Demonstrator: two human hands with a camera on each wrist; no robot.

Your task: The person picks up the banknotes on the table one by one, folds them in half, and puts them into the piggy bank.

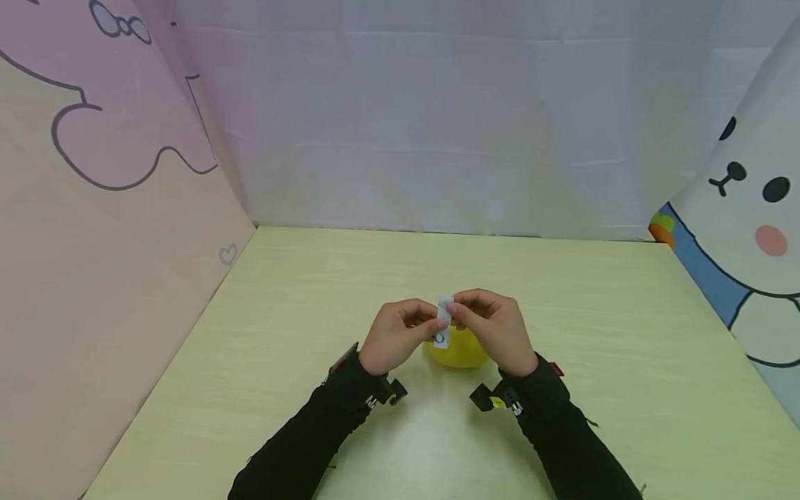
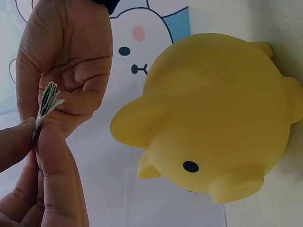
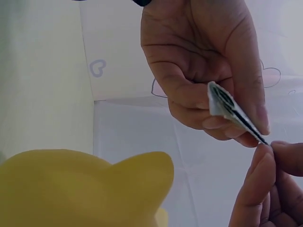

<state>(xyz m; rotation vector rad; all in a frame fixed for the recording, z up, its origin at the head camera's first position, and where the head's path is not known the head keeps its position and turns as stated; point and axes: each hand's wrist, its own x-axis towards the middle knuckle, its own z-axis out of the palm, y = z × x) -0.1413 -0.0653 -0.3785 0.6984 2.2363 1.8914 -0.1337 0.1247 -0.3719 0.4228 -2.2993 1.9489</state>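
A narrow folded banknote [image 1: 443,323] is held up between both hands, above and nearer me than a yellow piggy bank [image 1: 457,352]. With thumb and fingers, my left hand [image 1: 396,337] pinches its lower part. The thumb and fingers of my right hand [image 1: 498,333] pinch the upper end. The wrist views show several layers at the edge of the banknote [image 2: 46,101], with dark green between pale ones. In the left wrist view, the piggy bank [image 2: 213,109] shows a black eye, ears and a snout; from above, the hands cover much of it.
The pale wooden table [image 1: 300,292] runs back to a white cloth wall [image 1: 437,125]. Side walls printed with cartoons stand to the left [image 1: 125,243] and right [image 1: 750,215]. Small black cameras [image 1: 481,397] sit on the inner wrists over dark sleeves.
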